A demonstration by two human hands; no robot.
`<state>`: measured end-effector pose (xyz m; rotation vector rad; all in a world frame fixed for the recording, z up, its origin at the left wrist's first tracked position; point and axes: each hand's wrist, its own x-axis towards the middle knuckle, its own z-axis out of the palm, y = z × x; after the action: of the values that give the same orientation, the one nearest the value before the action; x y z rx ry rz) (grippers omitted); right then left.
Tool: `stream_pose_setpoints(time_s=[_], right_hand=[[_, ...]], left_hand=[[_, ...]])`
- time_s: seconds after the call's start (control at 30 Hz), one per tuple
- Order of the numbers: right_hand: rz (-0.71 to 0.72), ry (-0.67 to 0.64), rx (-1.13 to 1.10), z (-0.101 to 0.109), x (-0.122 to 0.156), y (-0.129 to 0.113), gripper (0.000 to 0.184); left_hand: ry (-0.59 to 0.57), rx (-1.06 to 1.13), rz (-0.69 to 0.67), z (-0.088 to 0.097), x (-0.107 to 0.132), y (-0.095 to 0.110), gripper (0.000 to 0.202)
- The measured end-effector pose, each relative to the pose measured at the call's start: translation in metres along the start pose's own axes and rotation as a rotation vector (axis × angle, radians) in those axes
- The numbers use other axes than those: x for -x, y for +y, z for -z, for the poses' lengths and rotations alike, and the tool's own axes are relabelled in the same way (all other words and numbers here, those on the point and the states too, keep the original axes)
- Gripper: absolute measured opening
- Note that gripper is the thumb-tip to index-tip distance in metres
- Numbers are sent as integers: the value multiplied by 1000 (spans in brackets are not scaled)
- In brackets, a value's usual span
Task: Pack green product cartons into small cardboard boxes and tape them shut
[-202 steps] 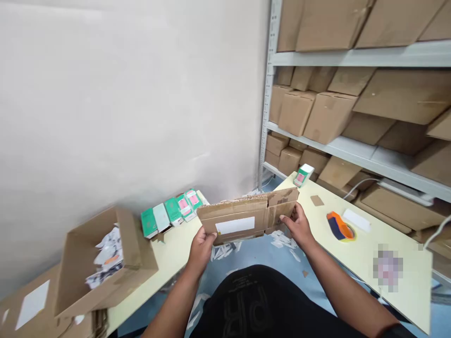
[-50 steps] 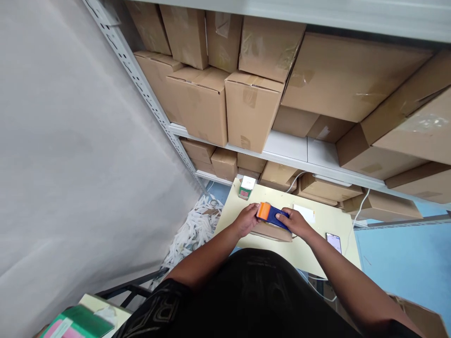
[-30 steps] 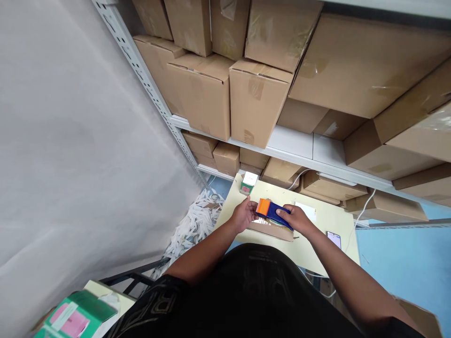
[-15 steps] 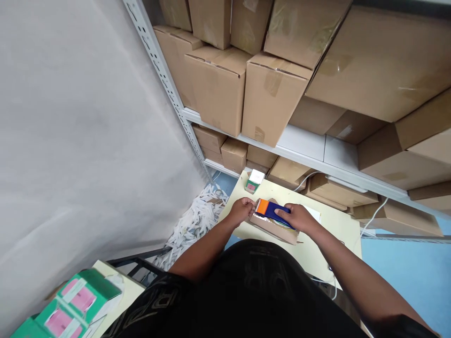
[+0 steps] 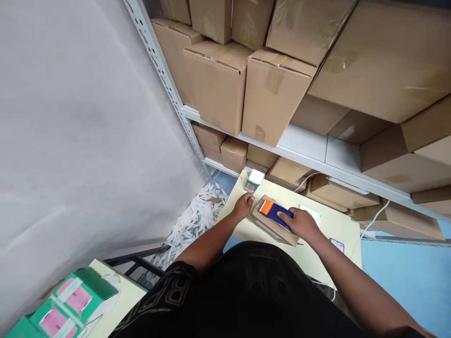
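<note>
My right hand (image 5: 302, 221) is closed around a hand-held tape dispenser (image 5: 280, 216) with a dark blue body and an orange head. The dispenser lies over the top of a small brown cardboard box (image 5: 276, 233), its orange end pointing left. Just off the left end of the box is my left hand (image 5: 244, 207), fingers curled in; I cannot make out whether anything is in them. Behind the left hand a small green and white box (image 5: 254, 180) stands on the pale yellow table (image 5: 229, 213).
A phone (image 5: 337, 245) lies on the table to the right. Metal shelving (image 5: 310, 162) full of brown cartons rises behind it. Shredded white paper (image 5: 197, 216) heaps on the floor by the wall. Green and pink boxes (image 5: 66, 305) sit at the lower left.
My left hand has drawn back slightly from the box's left end. The tape dispenser has shifted a little to the right and tilted. The phone has come into view.
</note>
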<state>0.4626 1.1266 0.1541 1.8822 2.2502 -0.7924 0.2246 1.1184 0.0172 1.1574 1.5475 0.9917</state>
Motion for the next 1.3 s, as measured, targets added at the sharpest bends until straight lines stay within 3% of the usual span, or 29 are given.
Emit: stream_pose_setpoints(time_s=[0.17, 0.27, 0.37, 0.47, 0.57, 0.83, 1.1, 1.3], right_hand=[[-18, 26, -18, -2, -5, 1, 54], [-36, 25, -32, -2, -7, 0, 55], [-42, -3, -30, 0, -9, 0, 56], [-56, -36, -34, 2, -9, -2, 55], [-66, -57, -47, 4, -9, -3, 54], [-75, -62, -68, 4, -9, 0, 58], [-79, -86, -94, 1, -11, -2, 56], [-37, -84, -71, 14, -1, 4, 58]], left_hand=[[-78, 86, 214, -13, -6, -9, 27], [-77, 59, 248, -7, -8, -10, 41], [-220, -22, -55, 12, -11, 1, 55], [-547, -288, -399, 28, -16, 20, 92], [-728, -576, -469, 27, -23, 36, 126], [-732, -752, -573, 17, -20, 36, 140], [-702, -831, -636, 19, -14, 40, 132], [-669, -998, -672, 15, -16, 51, 127]])
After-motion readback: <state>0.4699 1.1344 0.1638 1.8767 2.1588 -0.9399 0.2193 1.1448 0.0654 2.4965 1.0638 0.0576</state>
